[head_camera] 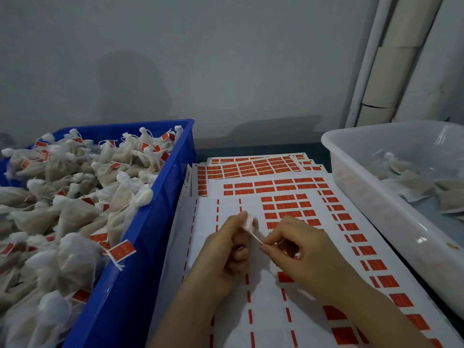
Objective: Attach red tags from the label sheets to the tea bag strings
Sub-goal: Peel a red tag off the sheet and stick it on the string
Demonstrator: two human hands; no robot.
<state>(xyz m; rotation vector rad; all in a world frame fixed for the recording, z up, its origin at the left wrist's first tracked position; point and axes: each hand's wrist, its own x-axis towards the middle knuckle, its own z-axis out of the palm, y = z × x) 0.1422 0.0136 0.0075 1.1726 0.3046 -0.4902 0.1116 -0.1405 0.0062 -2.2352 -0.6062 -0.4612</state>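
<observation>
in the head view, your left hand (226, 252) curled round a small tea bag (249, 221), whose gathered white top poked out above your thumb and forefinger. your right hand (298, 249) pinched the free end of the string (256, 237) between thumb and forefinger, with the string drawn taut between the two hands. i could not tell whether a tag was already stuck to your fingertips. unpeeled red tags (283, 205) sat on the label sheet (226, 214), just beyond your right fingertips. to do this well, i judged, you needed to keep the string taut and fold one tag squarely over it near the pinched end. tagged bags filled the blue crate (160, 222) beyond your left knuckles.
</observation>
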